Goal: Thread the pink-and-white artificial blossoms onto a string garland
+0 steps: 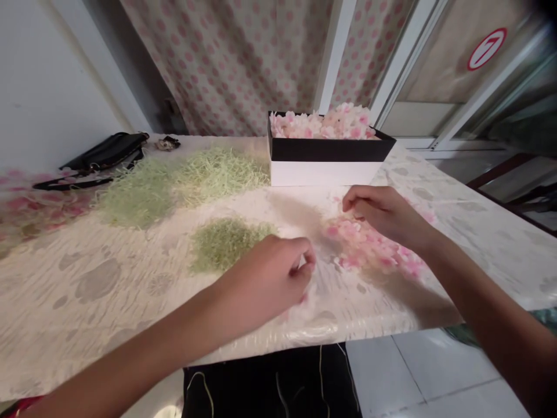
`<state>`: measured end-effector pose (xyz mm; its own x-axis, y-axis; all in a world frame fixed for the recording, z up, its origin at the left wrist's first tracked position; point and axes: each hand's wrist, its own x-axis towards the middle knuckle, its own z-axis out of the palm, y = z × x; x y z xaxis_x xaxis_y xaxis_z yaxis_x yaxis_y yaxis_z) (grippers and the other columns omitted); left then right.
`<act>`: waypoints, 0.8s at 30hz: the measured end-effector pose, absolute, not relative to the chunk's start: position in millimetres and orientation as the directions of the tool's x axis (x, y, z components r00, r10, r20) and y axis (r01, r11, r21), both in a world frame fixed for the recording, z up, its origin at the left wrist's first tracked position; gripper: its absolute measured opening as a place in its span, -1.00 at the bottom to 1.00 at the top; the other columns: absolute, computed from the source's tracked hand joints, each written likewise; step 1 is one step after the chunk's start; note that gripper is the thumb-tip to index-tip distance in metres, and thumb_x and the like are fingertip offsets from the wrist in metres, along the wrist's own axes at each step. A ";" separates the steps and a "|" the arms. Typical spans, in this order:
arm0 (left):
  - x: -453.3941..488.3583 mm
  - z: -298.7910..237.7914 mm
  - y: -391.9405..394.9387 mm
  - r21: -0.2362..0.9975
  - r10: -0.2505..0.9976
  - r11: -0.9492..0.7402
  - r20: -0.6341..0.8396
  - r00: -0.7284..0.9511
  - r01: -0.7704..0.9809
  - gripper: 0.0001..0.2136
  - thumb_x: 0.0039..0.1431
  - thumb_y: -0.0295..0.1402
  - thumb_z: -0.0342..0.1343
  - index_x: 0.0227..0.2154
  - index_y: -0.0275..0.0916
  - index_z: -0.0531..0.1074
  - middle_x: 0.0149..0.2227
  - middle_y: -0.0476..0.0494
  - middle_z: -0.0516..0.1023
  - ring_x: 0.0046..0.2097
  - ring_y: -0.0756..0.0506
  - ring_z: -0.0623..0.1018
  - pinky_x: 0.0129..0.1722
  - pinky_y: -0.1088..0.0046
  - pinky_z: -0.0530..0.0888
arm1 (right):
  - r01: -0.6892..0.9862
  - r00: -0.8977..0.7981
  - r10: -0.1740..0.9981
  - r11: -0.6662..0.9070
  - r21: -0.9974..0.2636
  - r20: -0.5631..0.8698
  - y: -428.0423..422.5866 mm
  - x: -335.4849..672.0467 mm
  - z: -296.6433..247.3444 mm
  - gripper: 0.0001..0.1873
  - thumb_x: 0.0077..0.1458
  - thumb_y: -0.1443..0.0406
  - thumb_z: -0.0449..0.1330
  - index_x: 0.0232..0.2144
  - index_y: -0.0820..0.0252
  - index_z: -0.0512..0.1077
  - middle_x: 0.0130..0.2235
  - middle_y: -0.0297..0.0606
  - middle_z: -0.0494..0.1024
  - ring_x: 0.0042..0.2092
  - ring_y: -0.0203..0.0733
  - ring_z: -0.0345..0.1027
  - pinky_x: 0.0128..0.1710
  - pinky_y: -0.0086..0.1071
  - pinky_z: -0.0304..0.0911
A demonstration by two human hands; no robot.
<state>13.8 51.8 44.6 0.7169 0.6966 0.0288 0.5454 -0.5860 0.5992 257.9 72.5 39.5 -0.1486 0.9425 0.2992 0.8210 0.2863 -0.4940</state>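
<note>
My left hand (270,278) hovers over the patterned plastic table cover (87,290), its fingers curled together at the tips. A mound of fine dark-green shreds (228,244) lies just beyond it. My right hand (385,215) is bent downward, fingertips pinched together just above a scattered patch of pink-and-white artificial petals (369,247). Whether either hand holds something small is hidden by the fingers. Paler green paper shreds (178,186) spread in a wide layer toward the back left.
A black-and-white box (326,165) full of pink blossoms stands at the table's back edge. More blurred pink petals (39,209) and a black handbag (104,154) lie at left. Dangling threads hang over dark fabric (270,383) below the front edge.
</note>
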 end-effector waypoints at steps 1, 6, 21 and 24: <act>26.7 45.1 62.1 0.553 0.686 -0.617 0.031 0.727 0.560 -0.82 0.19 -0.54 -0.02 -0.46 -0.23 0.43 -0.68 0.14 0.30 -0.69 0.05 0.41 -0.71 0.61 0.25 | 0.808 -0.117 0.944 0.271 -0.524 0.308 66.1 261.5 40.4 -0.76 0.06 0.47 -0.06 -0.48 0.15 0.35 -0.55 -0.37 0.33 -0.51 -0.28 0.22 -0.54 -0.43 0.13; 80.9 33.7 99.7 0.367 0.662 -0.717 0.093 0.744 0.592 -0.79 0.16 -0.55 0.12 -0.58 -0.29 0.37 -0.59 0.05 0.35 -0.55 0.00 0.44 -0.59 0.52 0.32 | 0.644 0.023 0.964 0.188 -0.742 0.264 33.3 273.6 28.9 -0.86 0.14 0.25 0.12 -0.40 0.13 0.44 -0.42 -0.31 0.47 -0.41 -0.23 0.34 -0.46 -0.38 0.24; 57.3 46.7 106.0 0.449 0.613 -0.736 0.125 0.780 0.506 -0.75 0.26 -0.48 -0.07 -0.55 -0.23 0.29 -0.67 0.09 0.25 -0.63 0.03 0.31 -0.60 0.49 0.17 | 0.217 -0.013 0.992 0.123 -0.968 0.123 19.1 269.3 22.4 -0.94 -0.01 0.23 0.36 -0.45 0.04 0.56 -0.13 -0.24 0.56 -0.04 -0.06 0.43 -0.12 -0.28 0.38; 35.8 54.5 83.2 0.514 0.633 -0.694 0.103 0.767 0.504 -0.74 0.32 -0.42 -0.13 -0.50 -0.22 0.30 -0.68 0.12 0.26 -0.64 0.05 0.31 -0.62 0.51 0.17 | 0.113 -0.124 0.989 0.092 -0.989 0.077 20.0 246.0 30.8 -0.95 -0.01 0.24 0.36 -0.46 0.03 0.56 0.05 -0.27 0.49 0.04 -0.04 0.41 -0.08 -0.25 0.38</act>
<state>35.8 83.2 54.5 0.7675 0.6328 0.1026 0.5039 -0.6944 0.5138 246.0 20.0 30.8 -0.1235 0.9893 0.0775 0.1133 0.0916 -0.9893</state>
